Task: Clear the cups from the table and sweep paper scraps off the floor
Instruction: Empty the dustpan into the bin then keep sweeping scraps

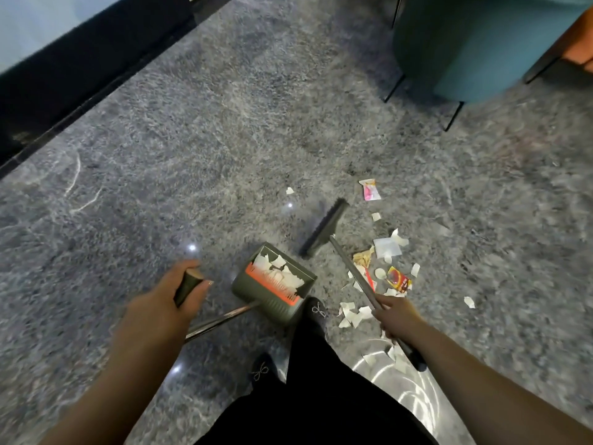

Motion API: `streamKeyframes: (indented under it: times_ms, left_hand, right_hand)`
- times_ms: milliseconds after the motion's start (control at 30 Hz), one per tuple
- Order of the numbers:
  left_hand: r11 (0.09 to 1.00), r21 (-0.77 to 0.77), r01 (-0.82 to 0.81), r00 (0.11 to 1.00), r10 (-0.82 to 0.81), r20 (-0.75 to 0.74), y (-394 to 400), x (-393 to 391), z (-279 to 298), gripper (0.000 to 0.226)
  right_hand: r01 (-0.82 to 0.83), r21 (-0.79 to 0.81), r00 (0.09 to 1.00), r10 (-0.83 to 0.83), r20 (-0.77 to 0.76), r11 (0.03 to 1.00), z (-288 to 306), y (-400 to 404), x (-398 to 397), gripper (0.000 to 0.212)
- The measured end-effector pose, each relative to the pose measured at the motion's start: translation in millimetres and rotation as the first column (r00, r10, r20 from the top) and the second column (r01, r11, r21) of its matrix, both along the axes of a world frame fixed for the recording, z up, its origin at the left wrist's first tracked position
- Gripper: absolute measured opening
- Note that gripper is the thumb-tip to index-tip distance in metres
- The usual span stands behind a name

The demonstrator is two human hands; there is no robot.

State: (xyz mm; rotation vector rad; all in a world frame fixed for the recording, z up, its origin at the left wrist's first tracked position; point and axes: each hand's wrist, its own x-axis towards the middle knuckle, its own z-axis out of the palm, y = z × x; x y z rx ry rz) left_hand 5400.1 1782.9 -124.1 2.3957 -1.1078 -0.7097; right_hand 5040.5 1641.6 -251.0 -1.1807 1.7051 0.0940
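Observation:
My left hand (173,297) grips the dark top of the dustpan's long handle. The green dustpan (272,284), with an orange comb edge, stands on the floor ahead of my feet and holds several white paper scraps. My right hand (396,316) grips the broom's metal shaft. The black broom head (324,232) is raised or resting just beyond the dustpan, to the left of a scatter of paper scraps (388,248). Among the scraps lie a red wrapper (399,281) and a pink wrapper (370,189). More scraps (351,314) lie by my right foot.
The floor is grey marbled stone. A teal upholstered chair (475,46) on thin black legs stands at the upper right. A dark baseboard and glass wall (80,69) run along the upper left. A shiny metal base (404,380) lies under my right arm. My black shoes (316,311) stand between dustpan and scraps.

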Motion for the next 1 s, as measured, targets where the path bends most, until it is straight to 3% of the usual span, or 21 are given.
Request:
streamKeyframes:
  times_ms: [233,567,800,1000]
  left_hand:
    - [0.998,-0.045,-0.046,0.997,0.049,0.057,-49,-8,4,0.029]
    - [0.962,-0.098,-0.254,0.962,0.261,0.074,-97,-12,12,0.035]
    - [0.949,-0.102,-0.297,0.948,0.306,0.089,-121,-11,12,0.044]
    - [0.963,-0.05,-0.265,0.957,0.269,0.113,-141,-9,12,0.042]
  right_hand:
    - [-0.132,0.056,0.987,0.126,0.104,0.99,12,-106,47,0.05]
    - [-0.34,0.115,0.937,0.326,0.127,0.933,-6,-223,118,0.033]
    - [-0.396,0.19,0.918,0.393,0.058,0.898,-35,-268,152,0.02]
    - [-0.345,0.216,0.938,0.345,0.037,0.914,-48,-283,130,0.028]
